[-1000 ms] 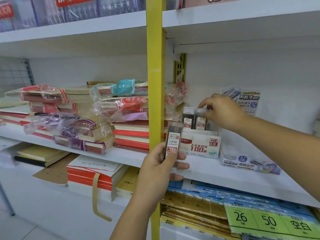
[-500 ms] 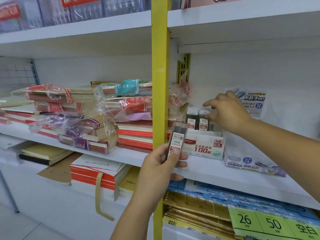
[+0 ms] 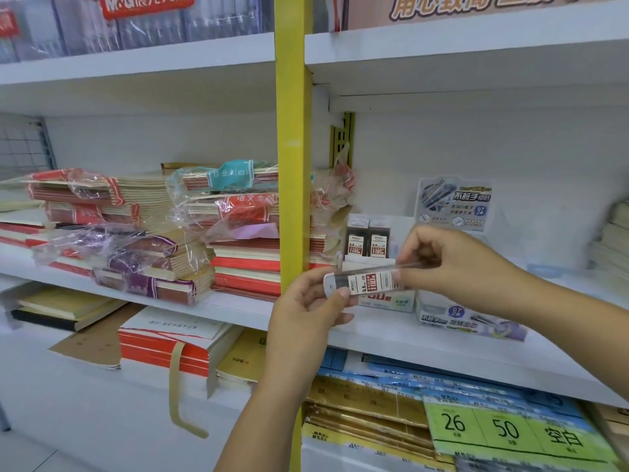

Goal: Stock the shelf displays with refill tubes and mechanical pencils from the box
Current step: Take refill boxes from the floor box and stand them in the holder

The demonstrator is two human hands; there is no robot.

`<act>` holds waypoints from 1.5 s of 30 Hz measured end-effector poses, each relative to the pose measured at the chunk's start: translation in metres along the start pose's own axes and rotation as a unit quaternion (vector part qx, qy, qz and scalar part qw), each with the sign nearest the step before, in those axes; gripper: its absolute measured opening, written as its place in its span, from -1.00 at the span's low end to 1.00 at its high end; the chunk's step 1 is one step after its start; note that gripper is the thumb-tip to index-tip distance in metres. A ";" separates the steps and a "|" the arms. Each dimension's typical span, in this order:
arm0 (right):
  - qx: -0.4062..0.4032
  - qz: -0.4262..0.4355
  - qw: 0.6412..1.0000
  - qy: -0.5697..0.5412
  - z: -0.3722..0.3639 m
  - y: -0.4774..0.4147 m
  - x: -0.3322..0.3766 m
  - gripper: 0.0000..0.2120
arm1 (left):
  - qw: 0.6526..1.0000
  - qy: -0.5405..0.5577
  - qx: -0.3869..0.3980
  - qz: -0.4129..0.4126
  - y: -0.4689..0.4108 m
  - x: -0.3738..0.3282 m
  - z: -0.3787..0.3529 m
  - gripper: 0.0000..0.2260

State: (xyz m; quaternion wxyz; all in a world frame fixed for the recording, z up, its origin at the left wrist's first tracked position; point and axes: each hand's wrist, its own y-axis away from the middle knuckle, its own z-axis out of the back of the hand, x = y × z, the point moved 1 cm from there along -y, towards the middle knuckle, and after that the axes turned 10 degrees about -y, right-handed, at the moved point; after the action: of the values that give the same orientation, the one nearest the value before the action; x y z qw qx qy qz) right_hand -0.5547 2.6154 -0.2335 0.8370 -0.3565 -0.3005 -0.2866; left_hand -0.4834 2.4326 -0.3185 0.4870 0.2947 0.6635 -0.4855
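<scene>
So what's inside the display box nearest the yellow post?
In the display box, dark refill tubes stand upright at the left. The right hand and the held tube cover the rest.

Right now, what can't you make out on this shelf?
1. Head view: display box front print, covered by the refill tube, left hand and right hand.
2. Head view: whether one tube or two is held; fingers hide the ends.
3. Head view: the stock box, outside the frame.
4. Head view: tube's label text, too small.
</scene>
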 end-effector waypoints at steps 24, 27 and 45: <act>-0.149 0.106 0.967 0.177 0.003 -0.077 -0.031 -0.66 | 0.831 -0.494 -0.019 -0.255 -0.022 0.035 -0.042 -0.55; -0.142 0.089 0.964 0.206 0.004 -0.077 -0.038 -0.62 | 0.831 -0.493 -0.017 -0.258 -0.024 0.037 -0.040 -0.55; -0.189 0.120 0.951 0.214 -0.001 0.004 -0.020 -0.71 | 0.867 -0.430 -0.002 -0.253 0.019 0.046 -0.038 -0.57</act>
State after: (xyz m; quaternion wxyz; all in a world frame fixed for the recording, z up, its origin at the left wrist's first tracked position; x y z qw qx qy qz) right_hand -0.5648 2.6224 -0.2497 0.8271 -0.4716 -0.0097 -0.3056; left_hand -0.4969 2.4713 -0.3662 0.5851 -0.1221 0.4415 -0.6692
